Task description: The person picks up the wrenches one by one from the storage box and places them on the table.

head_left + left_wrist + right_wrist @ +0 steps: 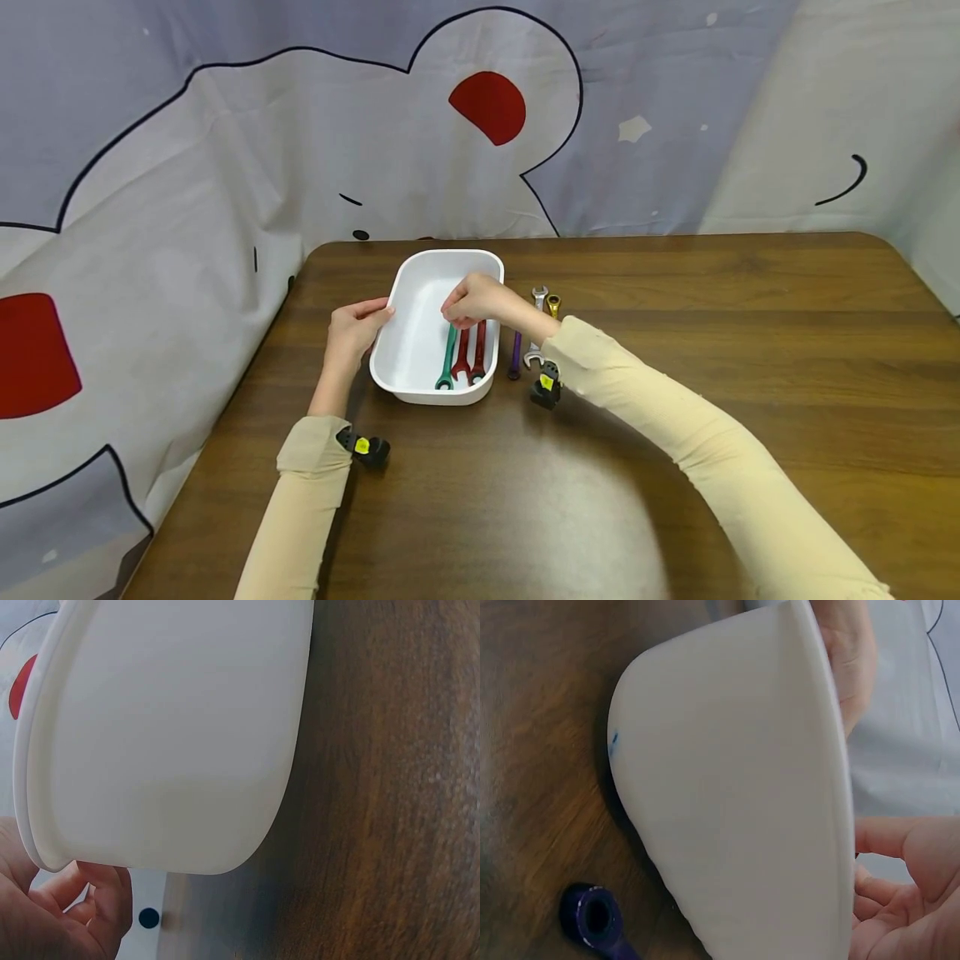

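My left hand (351, 335) grips the left rim of a white plastic basin (411, 333), its thumb over the edge and fingers outside, as the left wrist view also shows. Over the basin's right half, my right hand (477, 300) has its fingers curled and pinches the upper end of a green combination wrench (448, 358), whose ring end lies on the basin floor. To its right, a red wrench (462, 354) with an open jaw down and another red wrench (478, 354) with a ring down lie side by side. My right hand hides the upper ends of all these.
Right of the basin, on the brown wooden table (720, 375), lie a purple wrench (515, 357), a silver double open-end wrench (539, 297) and a gold ring-ended wrench (553, 303), partly under my right forearm. A printed curtain (360, 150) hangs behind the table.
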`<state>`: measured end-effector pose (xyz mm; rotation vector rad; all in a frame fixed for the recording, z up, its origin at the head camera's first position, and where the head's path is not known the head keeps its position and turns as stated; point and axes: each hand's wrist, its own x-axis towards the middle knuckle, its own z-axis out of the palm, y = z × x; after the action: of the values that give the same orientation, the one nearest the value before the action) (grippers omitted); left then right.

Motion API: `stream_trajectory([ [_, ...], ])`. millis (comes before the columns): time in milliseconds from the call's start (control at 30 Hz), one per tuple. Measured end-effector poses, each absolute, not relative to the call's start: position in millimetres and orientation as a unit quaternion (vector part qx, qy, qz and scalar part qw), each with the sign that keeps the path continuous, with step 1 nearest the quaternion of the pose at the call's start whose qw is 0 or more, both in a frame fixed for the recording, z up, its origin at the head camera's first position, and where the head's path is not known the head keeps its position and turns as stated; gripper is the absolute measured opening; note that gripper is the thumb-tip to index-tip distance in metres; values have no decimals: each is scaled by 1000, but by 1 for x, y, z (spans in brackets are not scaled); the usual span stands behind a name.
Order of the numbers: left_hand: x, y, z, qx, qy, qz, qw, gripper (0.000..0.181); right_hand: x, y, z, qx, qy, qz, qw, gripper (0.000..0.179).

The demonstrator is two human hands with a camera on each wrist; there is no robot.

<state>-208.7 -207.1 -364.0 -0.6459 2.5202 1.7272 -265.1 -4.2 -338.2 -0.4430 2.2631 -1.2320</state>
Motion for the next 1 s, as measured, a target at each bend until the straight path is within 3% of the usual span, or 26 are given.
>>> stream_trajectory([
  [500,-207,-205,-363,-211,808,550,11,37,-274,-10,-342,-179,889,-360,220,17],
  [1000,-207,-205,-364,-206,808,552,5,38,-280,-17,-351,-181,903,-319,223,16],
])
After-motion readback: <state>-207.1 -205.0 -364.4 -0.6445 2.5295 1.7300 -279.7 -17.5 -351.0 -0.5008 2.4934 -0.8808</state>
